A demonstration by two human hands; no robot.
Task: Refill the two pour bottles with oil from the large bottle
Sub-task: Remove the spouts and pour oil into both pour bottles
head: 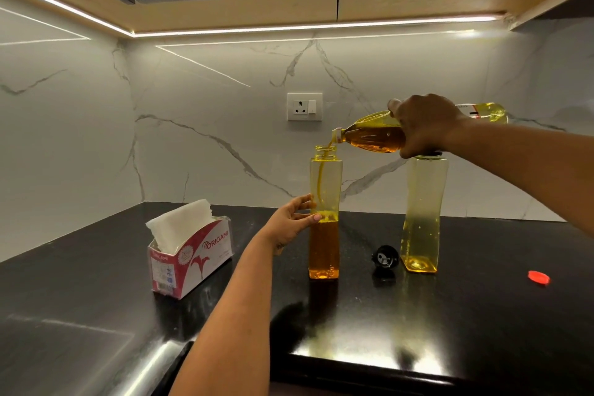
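My right hand [424,125] grips the large oil bottle [373,135], tipped almost level with its mouth to the left. A thin stream of oil runs from it into the open neck of the left pour bottle [324,190], which stands upright on the black counter and holds amber oil to roughly half its height. My left hand [294,222] holds that bottle at mid-height, thumb in front and fingers behind. The second pour bottle [421,219] stands to the right, capped in black, its top partly hidden by my right hand, with pale oil in its lower part.
A black pour cap [385,256] lies on the counter [353,315] between the two bottles. A red cap [538,277] lies at the far right. A tissue box [189,254] stands to the left. A wall socket [304,107] sits behind.
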